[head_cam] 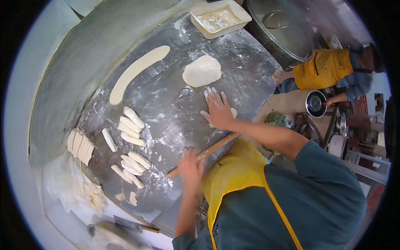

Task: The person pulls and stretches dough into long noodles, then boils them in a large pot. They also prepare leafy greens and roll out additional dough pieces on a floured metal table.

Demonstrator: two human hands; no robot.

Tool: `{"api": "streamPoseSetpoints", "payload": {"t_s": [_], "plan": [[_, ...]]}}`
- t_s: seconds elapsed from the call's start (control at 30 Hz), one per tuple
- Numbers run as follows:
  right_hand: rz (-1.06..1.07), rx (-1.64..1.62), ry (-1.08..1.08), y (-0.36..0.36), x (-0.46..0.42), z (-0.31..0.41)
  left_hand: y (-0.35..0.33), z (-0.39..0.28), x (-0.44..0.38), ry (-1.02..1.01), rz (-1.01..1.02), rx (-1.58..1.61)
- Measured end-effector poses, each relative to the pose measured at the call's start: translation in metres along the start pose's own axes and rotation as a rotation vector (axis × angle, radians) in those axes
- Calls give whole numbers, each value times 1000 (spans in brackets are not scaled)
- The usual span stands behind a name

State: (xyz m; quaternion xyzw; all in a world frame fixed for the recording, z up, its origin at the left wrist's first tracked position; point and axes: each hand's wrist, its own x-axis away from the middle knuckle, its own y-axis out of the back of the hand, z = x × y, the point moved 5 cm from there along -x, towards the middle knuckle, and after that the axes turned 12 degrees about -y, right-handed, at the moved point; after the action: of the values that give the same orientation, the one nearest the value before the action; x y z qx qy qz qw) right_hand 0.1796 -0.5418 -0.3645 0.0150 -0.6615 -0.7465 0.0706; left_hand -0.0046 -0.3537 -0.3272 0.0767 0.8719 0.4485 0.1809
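Note:
My left hand lies over a wooden rolling pin, its fingers beyond the pin and its thumb near it. My right hand, floury and with spread fingers, presses flat on a small dough piece, mostly hidden beneath it. Past my right fingers lies a flattened dough round. A long dough strip curves across the far left of the floured worktop. Several short dough strips lie in groups, with a single strip beside them and an overlapping stack at the left.
A floury rectangular tub and a large metal pot stand at the far side. A cleaver and plastic-wrapped dough lie lower left, near a metal bowl. A person in a yellow apron holds a pan at right.

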Motion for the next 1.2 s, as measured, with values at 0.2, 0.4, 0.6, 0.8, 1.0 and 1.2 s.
{"api": "streamPoseSetpoints", "payload": {"t_s": [0.2, 0.4, 0.6, 0.8, 1.0, 1.2], "plan": [[-36, -240, -37, 12, 2, 10, -9, 21, -4, -55, 107, -26], [-3, 44, 17, 34, 54, -122, -39, -8, -84, 2, 8, -119], [-174, -93, -34, 57, -62, -105, -31, 32, -194, 161, 42, -365], [-86, -141, -6, 49, -57, -109, -38, 37, -194, 196, -10, -416], [151, -148, 199, 21, 64, -150, -74, -28, -82, 238, 203, -297], [-57, -145, 116, 58, -71, -127, -37, 32, -212, 278, -31, -410]]}}
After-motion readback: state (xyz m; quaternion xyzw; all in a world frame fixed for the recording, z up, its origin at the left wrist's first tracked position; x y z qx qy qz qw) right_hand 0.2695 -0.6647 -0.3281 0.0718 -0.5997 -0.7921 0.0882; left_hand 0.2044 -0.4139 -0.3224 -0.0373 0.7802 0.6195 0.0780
